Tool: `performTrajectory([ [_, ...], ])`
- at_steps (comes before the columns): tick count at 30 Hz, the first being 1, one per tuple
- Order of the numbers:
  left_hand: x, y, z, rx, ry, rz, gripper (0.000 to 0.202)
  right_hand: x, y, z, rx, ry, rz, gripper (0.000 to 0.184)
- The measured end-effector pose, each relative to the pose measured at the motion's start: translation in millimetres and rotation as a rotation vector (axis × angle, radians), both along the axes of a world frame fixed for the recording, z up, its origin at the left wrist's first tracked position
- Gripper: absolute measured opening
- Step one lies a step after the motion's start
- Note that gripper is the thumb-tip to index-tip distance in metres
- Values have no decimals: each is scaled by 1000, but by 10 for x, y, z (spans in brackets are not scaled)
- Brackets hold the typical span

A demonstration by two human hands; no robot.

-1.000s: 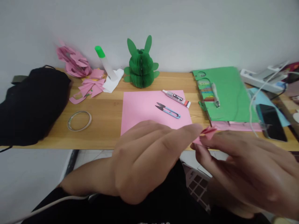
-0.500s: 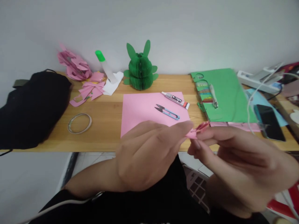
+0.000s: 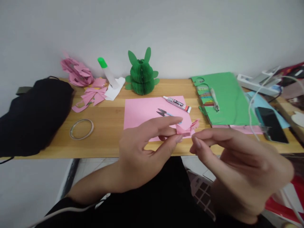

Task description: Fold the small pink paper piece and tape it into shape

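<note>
My left hand (image 3: pixel 144 148) pinches a small folded pink paper piece (image 3: pixel 186 129) between thumb and forefinger, just above the table's front edge. My right hand (image 3: pixel 237 167) is beside it, its fingertips pressed together right at the paper's right end, and I cannot tell whether they grip it. Behind both hands a pink paper sheet (image 3: pixel 142 112) lies on the wooden table (image 3: pixel 106 117), with small blue-handled snips (image 3: pixel 163 112) and a glue tube (image 3: pixel 178 103) on it.
A green honeycomb paper figure (image 3: pixel 142 76) stands at the back. Pink paper scraps (image 3: pixel 83 84), a green-capped bottle (image 3: pixel 108 72) and a tape ring (image 3: pixel 81 129) lie left, by a black bag (image 3: pixel 33 114). Right are a green folder (image 3: pixel 225 98), phone (image 3: pixel 270 123) and power strip (image 3: pixel 258 83).
My left hand opened from a loose curl to a pinch on the pink piece. The piece moved left from my right fingertips. The view tilted slightly downward.
</note>
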State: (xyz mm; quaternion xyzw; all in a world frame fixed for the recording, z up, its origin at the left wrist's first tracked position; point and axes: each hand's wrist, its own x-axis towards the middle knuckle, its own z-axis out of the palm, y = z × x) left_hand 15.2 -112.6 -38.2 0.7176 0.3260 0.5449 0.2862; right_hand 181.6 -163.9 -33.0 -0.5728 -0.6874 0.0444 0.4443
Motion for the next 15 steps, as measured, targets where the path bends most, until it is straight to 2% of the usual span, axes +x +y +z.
performTrajectory([
  [3, -10, -14, 17, -24, 3, 8, 27, 5, 2, 30, 31, 12, 8, 15],
  [7, -7, -24, 10, 23, 23, 11, 27, -8, -1, 79, 40, -5, 15, 25],
  [15, 1, -21, 10, 14, 37, 10, 25, 10, 19, 116, 71, -114, 35, 19],
])
